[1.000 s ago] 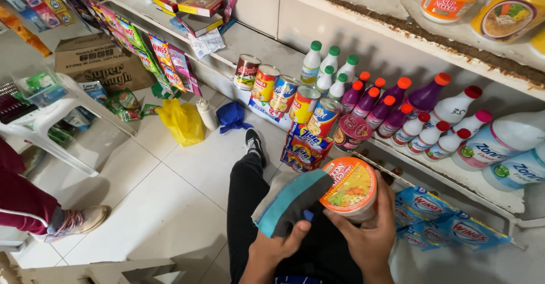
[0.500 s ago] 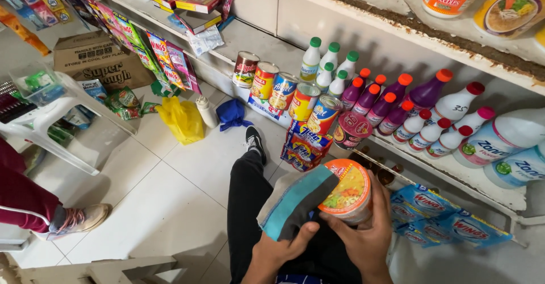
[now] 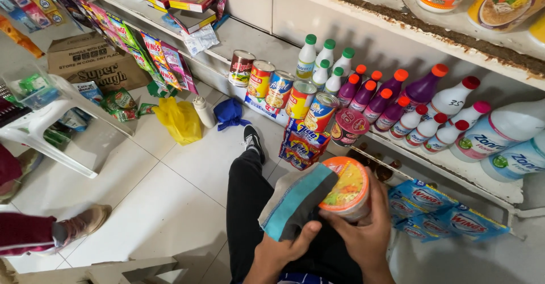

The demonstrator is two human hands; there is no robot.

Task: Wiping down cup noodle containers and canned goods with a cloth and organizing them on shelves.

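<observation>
Small shop aisle, white tiled floor (image 3: 142, 204), low white shelf (image 3: 477, 176) along the right with cans (image 3: 281, 88), green-capped bottles (image 3: 318, 62), purple bottles (image 3: 386, 99) and white bottles (image 3: 454, 119) in rows. A yellow plastic bag (image 3: 179, 119) and a blue cloth bundle (image 3: 230, 112) lie on the floor by the shelf base; a cardboard box (image 3: 93, 62) and a white plastic stool (image 3: 51, 119) sit at left, near another person's shoe (image 3: 82, 223). The right hand (image 3: 363, 233) is closed around an instant noodle cup (image 3: 345, 187) with an orange lid, held tilted in front of the shelf, above the person's dark trouser leg (image 3: 250, 199). The left hand (image 3: 286, 250) grips a grey-and-teal cloth (image 3: 295, 202), thumb pressed on it, cloth touching the cup's side and lid edge. Step in hand looks like wiping the cup. Next move likely calls for turning the cup in the right-hand grip so the cloth reaches the far side, without crushing the thin wall or lid.
</observation>
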